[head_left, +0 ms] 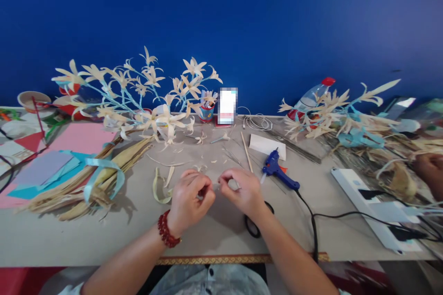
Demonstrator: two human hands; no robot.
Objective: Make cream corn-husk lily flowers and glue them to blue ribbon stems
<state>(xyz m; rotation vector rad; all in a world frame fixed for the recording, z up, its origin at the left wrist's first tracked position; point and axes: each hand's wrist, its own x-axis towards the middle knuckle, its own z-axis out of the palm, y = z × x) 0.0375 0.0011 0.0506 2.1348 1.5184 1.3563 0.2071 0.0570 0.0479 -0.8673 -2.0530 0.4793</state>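
The left hand (192,199) is at the center of the frame, fingers curled and thumb drawn in close to the forefinger, so the grip is narrow. The right hand (242,190) faces it with thumb and forefinger bent toward each other at the tips. The two sets of fingertips are near each other. Whether either pinch holds something small, I cannot tell.

A pale strip (157,189) lies just left of the left hand, bowed like a C, its long axis running up and down the frame and its open side to the right. Beside it a shorter scrap (169,176) slants from lower left to upper right.

Right of the right hand lies the glue gun (273,166), its nozzle pointing to the upper right and its handle slanting to the lower right, where the cord (314,226) leaves it. The stick (246,150) stretches from upper left to lower right above the right hand. Dark scissors (252,227) lie partly hidden under the right wrist; which way they point cannot be told. Flowers (152,78) fill the upper left.
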